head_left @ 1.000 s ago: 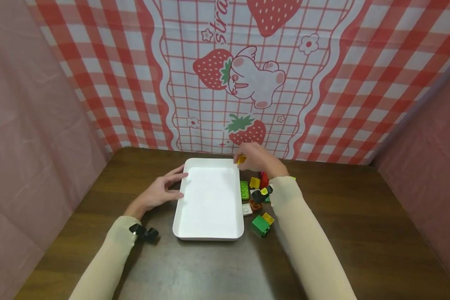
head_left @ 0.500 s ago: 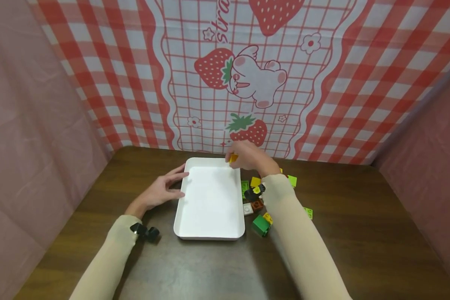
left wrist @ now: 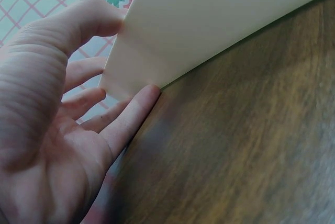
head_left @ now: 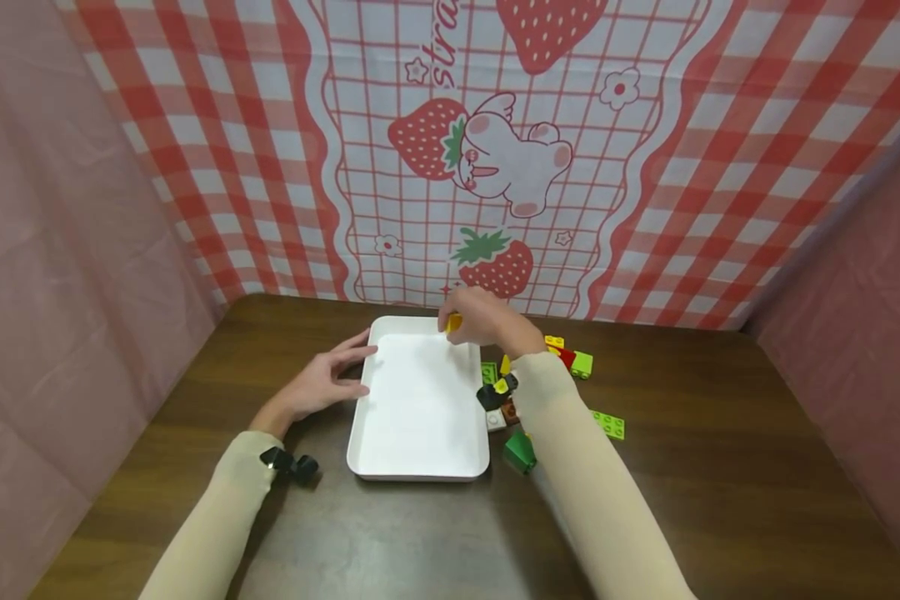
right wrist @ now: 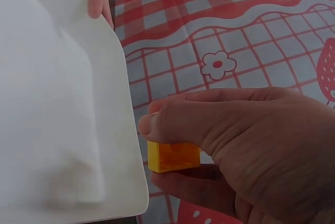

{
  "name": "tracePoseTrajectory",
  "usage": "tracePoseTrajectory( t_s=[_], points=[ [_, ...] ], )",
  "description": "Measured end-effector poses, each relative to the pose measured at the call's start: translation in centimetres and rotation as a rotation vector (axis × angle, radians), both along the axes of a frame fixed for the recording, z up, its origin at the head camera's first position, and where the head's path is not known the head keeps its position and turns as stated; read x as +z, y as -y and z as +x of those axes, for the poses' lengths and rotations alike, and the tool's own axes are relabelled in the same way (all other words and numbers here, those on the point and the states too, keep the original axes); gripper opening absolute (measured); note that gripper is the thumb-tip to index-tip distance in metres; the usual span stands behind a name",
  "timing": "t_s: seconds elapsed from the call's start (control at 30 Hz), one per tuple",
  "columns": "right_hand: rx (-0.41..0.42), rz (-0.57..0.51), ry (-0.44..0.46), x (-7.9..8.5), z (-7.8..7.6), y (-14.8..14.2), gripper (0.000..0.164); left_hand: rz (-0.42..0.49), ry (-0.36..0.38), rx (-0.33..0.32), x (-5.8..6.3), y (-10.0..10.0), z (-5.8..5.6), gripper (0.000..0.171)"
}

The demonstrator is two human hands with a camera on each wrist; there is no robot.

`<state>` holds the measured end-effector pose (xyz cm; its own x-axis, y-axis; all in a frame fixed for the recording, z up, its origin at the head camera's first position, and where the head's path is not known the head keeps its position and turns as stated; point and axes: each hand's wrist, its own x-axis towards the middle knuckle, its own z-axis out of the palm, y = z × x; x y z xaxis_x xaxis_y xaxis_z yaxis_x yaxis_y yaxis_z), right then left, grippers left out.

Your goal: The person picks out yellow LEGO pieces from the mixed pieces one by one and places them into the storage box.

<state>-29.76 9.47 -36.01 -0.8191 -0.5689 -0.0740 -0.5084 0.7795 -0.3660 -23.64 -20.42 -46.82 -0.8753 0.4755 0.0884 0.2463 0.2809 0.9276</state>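
Note:
My left hand (head_left: 317, 383) holds the left edge of a white tray (head_left: 357, 442). Its thumb and index finger reach over the rim, while other fingers lie against the outer wall in the left wrist view. My right hand (head_left: 480, 319) pinches a yellow toy building brick (right wrist: 178, 156) between thumb and fingers. In the head view this hand overlaps the tray's far right corner; the right wrist view shows the brick just beside the rim. The tray's white floor is bare.
Several toy bricks lie right of the tray, partly hidden by my right arm: a dark green brick (head_left: 520, 452), a white brick (head_left: 495, 418), a lime plate (head_left: 609, 424) and a lime brick (head_left: 582, 364). A checked strawberry cloth (head_left: 510, 150) hangs behind the wooden table (head_left: 720, 450).
My right hand has moved left with the yellow brick, from beside the tray's far right corner to over its far rim. My left hand and the tray have stayed in place.

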Motion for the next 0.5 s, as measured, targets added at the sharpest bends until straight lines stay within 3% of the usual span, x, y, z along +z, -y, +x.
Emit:
tracePoseTrajectory(
  t_s=[0.27,0.5],
  points=[
    [0.012,0.051,-0.021,-0.6,-0.2,0.6,0.018,0.017,-0.021,-0.012,-0.2,0.1,0.0,0.069],
    [-0.008,0.033,0.029,-1.4,0.3,0.9,0.018,0.011,-0.016,-0.005,-0.2,0.0,0.0,0.069]
  ],
)
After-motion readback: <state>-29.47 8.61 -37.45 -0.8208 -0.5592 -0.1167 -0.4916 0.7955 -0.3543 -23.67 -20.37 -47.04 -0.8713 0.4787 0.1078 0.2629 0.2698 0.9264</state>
